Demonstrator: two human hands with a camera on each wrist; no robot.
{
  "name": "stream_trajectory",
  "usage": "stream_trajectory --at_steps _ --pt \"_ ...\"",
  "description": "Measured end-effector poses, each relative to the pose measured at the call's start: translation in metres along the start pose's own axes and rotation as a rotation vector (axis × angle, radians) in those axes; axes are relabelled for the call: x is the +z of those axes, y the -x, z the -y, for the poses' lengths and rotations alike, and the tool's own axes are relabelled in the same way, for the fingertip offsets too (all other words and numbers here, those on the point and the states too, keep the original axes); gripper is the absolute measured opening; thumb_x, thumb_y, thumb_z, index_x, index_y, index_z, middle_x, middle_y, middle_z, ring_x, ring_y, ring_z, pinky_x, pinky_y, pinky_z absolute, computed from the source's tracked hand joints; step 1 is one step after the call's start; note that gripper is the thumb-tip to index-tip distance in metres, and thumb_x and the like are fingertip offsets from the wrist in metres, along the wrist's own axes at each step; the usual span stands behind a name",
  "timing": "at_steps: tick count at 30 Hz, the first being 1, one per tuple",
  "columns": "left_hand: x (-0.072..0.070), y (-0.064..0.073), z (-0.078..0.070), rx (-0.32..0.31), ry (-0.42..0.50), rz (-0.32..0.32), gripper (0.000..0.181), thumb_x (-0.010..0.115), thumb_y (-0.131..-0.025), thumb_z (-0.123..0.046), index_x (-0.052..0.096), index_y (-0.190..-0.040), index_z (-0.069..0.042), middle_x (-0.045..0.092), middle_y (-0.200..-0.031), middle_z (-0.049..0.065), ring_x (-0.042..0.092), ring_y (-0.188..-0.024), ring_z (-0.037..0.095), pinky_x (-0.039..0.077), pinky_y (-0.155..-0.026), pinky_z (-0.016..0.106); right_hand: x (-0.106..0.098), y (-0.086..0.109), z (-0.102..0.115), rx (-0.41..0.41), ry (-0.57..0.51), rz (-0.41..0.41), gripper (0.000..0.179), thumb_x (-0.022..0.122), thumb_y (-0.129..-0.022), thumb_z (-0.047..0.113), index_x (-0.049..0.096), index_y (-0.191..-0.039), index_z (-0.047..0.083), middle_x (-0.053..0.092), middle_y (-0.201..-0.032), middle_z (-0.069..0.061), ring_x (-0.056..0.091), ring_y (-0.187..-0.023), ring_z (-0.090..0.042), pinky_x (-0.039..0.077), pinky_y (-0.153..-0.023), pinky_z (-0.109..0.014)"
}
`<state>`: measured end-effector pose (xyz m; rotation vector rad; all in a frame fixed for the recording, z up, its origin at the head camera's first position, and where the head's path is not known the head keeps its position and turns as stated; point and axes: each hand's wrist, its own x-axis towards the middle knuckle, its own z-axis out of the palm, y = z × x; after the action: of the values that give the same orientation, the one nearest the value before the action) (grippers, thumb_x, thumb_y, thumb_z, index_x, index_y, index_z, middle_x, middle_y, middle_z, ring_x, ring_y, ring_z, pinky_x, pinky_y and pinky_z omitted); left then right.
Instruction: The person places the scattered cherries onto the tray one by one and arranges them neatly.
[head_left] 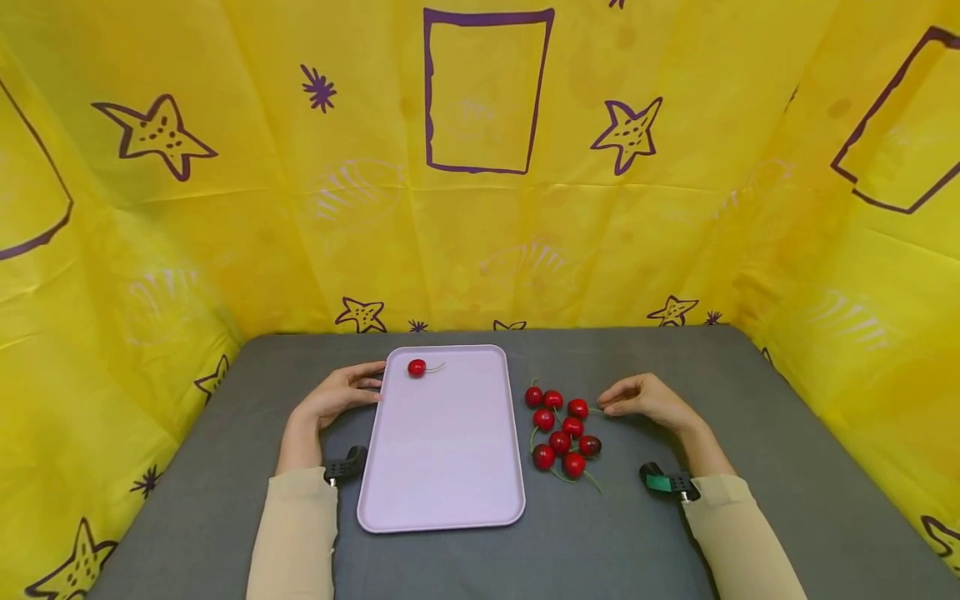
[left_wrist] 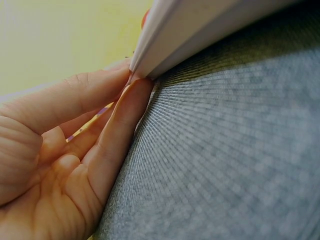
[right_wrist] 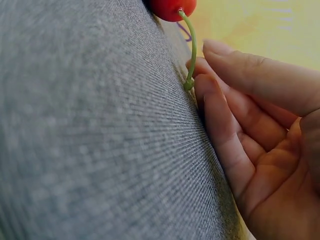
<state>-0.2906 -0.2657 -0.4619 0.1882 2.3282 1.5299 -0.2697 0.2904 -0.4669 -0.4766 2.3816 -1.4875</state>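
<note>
At the left edge of a pale lilac tray [head_left: 442, 450], my left hand [head_left: 341, 396] touches the outer side of the rim with fairly straight fingers and thumb. In the left wrist view the fingertips [left_wrist: 137, 92] meet the tray's edge [left_wrist: 175, 37] close over the cloth. A red cherry [head_left: 417, 367] with its stem lies in the tray's far left corner. My right hand [head_left: 648, 404] rests low beside a cherry [head_left: 577, 408]. Its thumb and fingers stand slightly apart, right at the end of the green stem [right_wrist: 192, 50], with nothing gripped between them.
Several more cherries [head_left: 559, 442] lie in a loose cluster between the tray and my right hand. A dark grey cloth [head_left: 450, 567] covers the table. Yellow patterned curtains [head_left: 480, 250] rise behind and on both sides. Black straps with cameras [head_left: 667, 482] sit at the wrists.
</note>
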Motion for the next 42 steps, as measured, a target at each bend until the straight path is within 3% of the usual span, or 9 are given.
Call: stream_trajectory --at_steps 10,17,32,42 --pt "-0.0006 0.0008 0.0007 -0.008 0.000 -0.003 0.074 0.074 -0.088 -0.019 0.038 -0.152 -0.007 0.050 -0.145 0.023 0.056 -0.119 0.023 0.054 -0.102 0.032 0.0024 -0.0011 0.0011 0.009 0.068 -0.006 0.026 0.080 -0.082 0.017 0.076 -0.102 0.001 0.078 -0.095 -0.006 0.066 -0.081 -0.004 0.055 -0.073 -0.018" --pt "-0.0020 0.0014 0.0009 -0.007 0.005 -0.001 0.075 0.074 -0.088 -0.019 0.037 -0.152 -0.007 0.050 -0.145 0.024 0.056 -0.118 0.023 0.055 -0.100 0.029 0.0051 -0.0044 0.0018 -0.003 0.130 -0.022 0.023 0.081 -0.080 0.016 0.077 -0.097 0.002 0.076 -0.096 -0.018 0.061 -0.077 -0.003 0.052 -0.069 -0.018" --pt "-0.0007 0.0012 -0.0011 -0.009 0.012 -0.001 0.075 0.075 -0.088 -0.019 0.038 -0.152 -0.007 0.050 -0.145 0.023 0.056 -0.118 0.023 0.054 -0.102 0.031 0.0037 -0.0041 0.0022 -0.006 0.128 -0.019 0.022 0.080 -0.081 0.015 0.076 -0.096 0.000 0.075 -0.096 -0.020 0.061 -0.076 -0.003 0.052 -0.069 -0.018" --pt "-0.0009 0.0007 -0.0006 -0.010 0.009 0.003 0.075 0.075 -0.088 -0.020 0.038 -0.152 -0.007 0.050 -0.146 0.023 0.056 -0.119 0.023 0.054 -0.101 0.031 0.0033 -0.0021 0.0014 -0.007 0.106 -0.012 0.022 0.079 -0.082 0.015 0.076 -0.098 -0.001 0.076 -0.094 -0.015 0.062 -0.076 -0.003 0.053 -0.069 -0.018"
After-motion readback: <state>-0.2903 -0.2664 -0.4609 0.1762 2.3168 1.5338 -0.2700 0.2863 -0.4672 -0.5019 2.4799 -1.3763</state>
